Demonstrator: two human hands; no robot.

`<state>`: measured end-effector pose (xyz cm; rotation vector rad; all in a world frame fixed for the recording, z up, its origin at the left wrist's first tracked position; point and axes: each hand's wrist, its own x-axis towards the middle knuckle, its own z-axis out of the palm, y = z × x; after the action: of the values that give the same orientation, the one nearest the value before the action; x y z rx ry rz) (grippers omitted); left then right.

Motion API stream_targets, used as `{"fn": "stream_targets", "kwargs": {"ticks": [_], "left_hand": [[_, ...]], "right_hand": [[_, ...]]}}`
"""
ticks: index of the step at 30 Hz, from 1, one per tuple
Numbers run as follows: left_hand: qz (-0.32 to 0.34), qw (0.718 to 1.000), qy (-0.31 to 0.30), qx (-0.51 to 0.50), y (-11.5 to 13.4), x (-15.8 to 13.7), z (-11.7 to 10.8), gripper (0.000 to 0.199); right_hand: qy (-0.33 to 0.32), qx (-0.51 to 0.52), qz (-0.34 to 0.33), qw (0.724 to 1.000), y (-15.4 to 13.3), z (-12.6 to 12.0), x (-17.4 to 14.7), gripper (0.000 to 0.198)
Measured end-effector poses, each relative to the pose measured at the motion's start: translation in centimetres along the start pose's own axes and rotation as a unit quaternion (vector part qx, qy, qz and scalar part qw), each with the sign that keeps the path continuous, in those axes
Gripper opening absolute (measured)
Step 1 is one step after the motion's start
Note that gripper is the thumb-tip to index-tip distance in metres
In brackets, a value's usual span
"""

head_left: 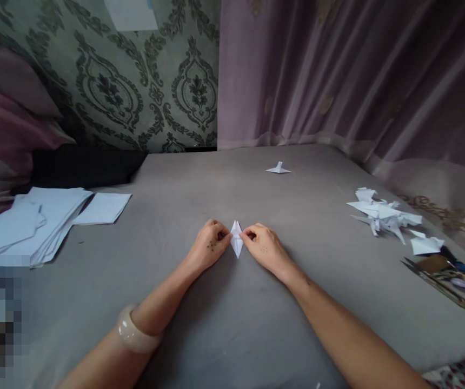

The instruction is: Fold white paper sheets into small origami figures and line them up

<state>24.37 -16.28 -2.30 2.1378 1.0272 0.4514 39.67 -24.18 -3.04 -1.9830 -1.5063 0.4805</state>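
Note:
A small white folded paper (237, 246), shaped like a narrow diamond with a split upper tip, is held between my two hands over the grey cloth. My left hand (211, 243) pinches its left edge between thumb and fingers. On the opposite edge, my right hand (265, 246) has the same kind of pinch. The paper's long axis points away from me, with its single point toward me. A pale bangle (135, 332) circles my left wrist.
White paper sheets (54, 221) lie stacked at left, with a smaller sheet (103, 208) beside them. Farther back stands a folded paper piece (279, 168). Several folded paper pieces (386, 213) are heaped at right, near scissors (439, 283). A curtain (281, 75) hangs behind the grey surface (200, 183).

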Motion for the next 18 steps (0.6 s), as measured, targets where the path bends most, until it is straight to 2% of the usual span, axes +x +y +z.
{"fn": "stream_targets", "kwargs": {"ticks": [14,18], "left_hand": [[0.008,1.0,0.0,0.011,-0.6,0.58,0.05,0.012],[0.028,0.999,0.025,0.033,-0.87,0.38,0.51,0.006]], "right_hand": [[-0.002,-0.02,0.014,1.0,-0.28,0.09,-0.04,0.014],[0.011,-0.02,-0.008,1.0,-0.25,0.13,-0.18,0.009]]}}
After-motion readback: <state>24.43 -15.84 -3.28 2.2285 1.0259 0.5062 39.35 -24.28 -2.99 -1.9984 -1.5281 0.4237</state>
